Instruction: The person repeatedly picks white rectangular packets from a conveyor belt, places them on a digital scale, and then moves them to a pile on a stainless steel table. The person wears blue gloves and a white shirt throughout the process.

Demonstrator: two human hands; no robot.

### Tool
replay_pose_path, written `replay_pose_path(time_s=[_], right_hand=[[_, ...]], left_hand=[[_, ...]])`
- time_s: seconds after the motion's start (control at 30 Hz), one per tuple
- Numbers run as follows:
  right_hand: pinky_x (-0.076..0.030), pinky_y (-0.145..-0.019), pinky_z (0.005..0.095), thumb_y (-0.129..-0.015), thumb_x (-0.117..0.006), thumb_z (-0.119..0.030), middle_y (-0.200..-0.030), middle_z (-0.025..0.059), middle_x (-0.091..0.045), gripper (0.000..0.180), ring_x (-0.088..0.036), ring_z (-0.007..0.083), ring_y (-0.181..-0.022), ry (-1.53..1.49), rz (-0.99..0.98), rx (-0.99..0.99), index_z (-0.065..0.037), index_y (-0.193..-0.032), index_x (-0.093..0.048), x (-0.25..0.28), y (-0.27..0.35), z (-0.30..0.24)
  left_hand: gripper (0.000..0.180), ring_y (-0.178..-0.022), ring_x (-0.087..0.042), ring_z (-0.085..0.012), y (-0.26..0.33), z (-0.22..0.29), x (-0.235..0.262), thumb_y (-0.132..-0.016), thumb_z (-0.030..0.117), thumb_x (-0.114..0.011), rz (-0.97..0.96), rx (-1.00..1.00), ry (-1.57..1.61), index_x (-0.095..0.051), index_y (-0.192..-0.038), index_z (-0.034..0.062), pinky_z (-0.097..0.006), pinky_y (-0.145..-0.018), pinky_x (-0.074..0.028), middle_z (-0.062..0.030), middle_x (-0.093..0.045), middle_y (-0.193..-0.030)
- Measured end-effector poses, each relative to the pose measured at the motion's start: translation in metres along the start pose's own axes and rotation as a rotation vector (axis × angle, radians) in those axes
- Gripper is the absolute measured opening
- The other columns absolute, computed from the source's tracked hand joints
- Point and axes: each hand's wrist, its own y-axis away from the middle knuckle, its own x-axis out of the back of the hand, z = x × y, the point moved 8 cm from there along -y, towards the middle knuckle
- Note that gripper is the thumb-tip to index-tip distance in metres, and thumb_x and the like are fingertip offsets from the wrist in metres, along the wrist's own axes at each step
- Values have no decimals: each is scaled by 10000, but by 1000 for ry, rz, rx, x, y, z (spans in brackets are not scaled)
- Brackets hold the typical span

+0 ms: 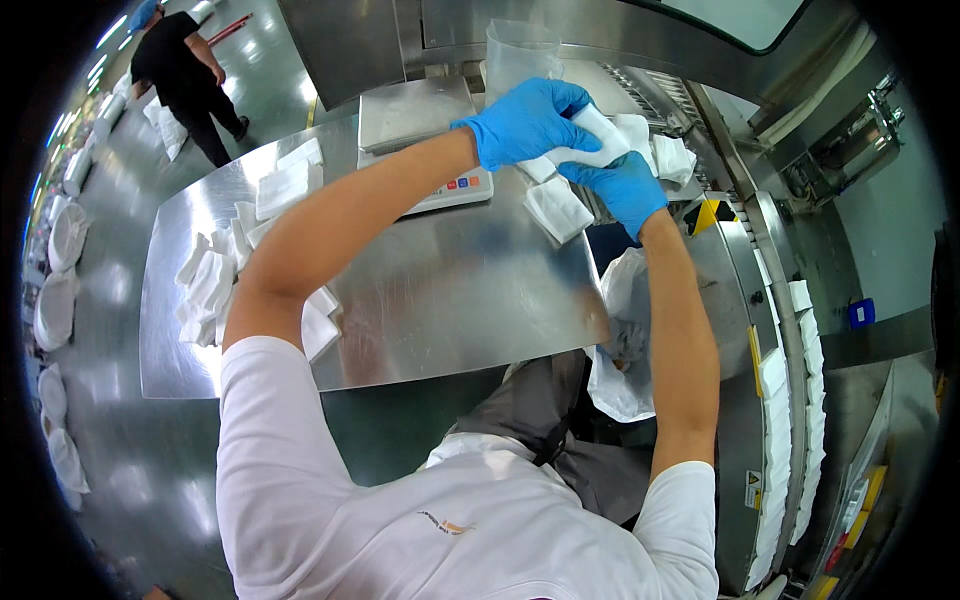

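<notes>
Both my hands wear blue gloves and meet over the far right part of the steel table [450, 300]. Between them is a folded white cloth pad [600, 137]. My left hand [530, 122] grips it from the left, fingers curled over its top. From below right, my right hand [622, 188] pinches the same pad. Another white pad [558, 208] lies just under the hands, and further white pads [673, 158] sit beyond my right hand. A weighing scale [418, 112] with a steel plate stands left of my left hand, its near part partly behind my left forearm.
Loose stacks of white pads [208, 290] lie at the table's left. Behind the scale stands a clear plastic jug [522, 55]. A machine with rows of white pads [775, 430] runs along the right. A plastic bag [612, 392] hangs near my right forearm. Someone in black [185, 75] walks far left.
</notes>
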Motion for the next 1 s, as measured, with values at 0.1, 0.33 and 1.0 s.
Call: replay_pose_path(time_s=[0.1, 0.33, 1.0], right_hand=[[-544, -812, 276, -830, -847, -270, -1066, 85, -727, 524, -676, 129, -933, -44, 0, 77, -14, -1253, -673, -3, -4, 31], [-516, -904, 284, -852, -806, -277, -1204, 88, -689, 585, -648, 161, -1069, -23, -62, 19, -20, -1344, -623, -12, 20, 17], [-485, -944, 277, -929, -720, -146, -1161, 29, -664, 282, -607, 132, -1050, -109, 200, -49, -54, -1194, -700, 38, 133, 73]], left_hand=[[303, -942, -658, -128, 2, -6, -15, -863, 102, -783, -45, 9, -40, -701, -1142, 15, -291, -883, -542, -74, -732, -1040], [319, -941, -657, -135, 11, -7, -6, -870, 145, -781, -22, 27, -97, -691, -1149, 21, -300, -882, -539, -78, -729, -1049], [720, -1154, -629, -378, 49, -59, 214, -837, 623, -703, 132, 365, -971, -694, -1218, 12, -426, -1021, -492, -216, -659, -1251]])
